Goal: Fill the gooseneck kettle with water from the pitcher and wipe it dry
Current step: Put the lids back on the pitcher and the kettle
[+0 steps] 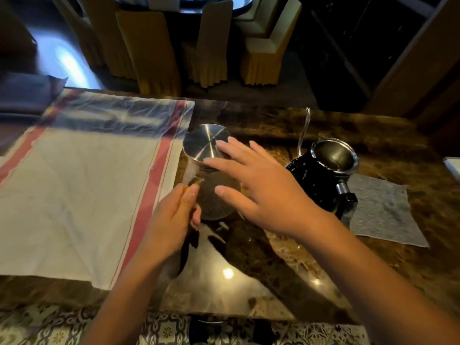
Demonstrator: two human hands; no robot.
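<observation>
A glass pitcher [214, 200] with a round steel lid [201, 141] stands mid-counter. My left hand [174, 217] is closed around its handle at the near left side. Spread flat, my right hand [258, 192] hovers over the pitcher's right side, fingertips at the lid's edge; whether it touches is unclear. The black gooseneck kettle [316, 180] sits to the right, uncovered, its thin spout [305, 128] rising at the back and its handle pointing toward me. A grey cloth [383, 212] lies under and beside the kettle.
A large white towel with red stripes [82, 190] covers the counter's left half. The dark marble counter [273, 265] runs across the view. Covered dining chairs [211, 46] stand beyond its far edge. A white object [453, 168] pokes in at the right edge.
</observation>
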